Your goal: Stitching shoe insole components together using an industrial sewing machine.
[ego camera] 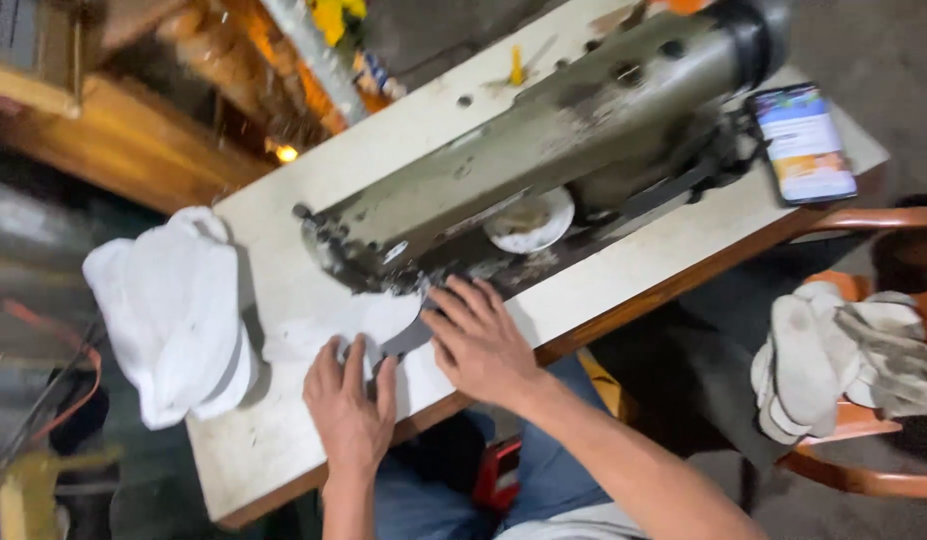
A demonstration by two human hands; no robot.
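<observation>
An olive-green industrial sewing machine lies across a cream table. A white fabric piece lies flat under its needle end. My left hand presses flat on the near part of the fabric, fingers apart. My right hand rests spread on the fabric and a grey piece just right of the needle area. Neither hand grips anything; both hold the cloth down.
A heap of white fabric hangs over the table's left end. A small white dish sits by the machine. A phone with a lit screen lies at the right corner. An orange chair holds pale gloves. Wooden furniture stands behind.
</observation>
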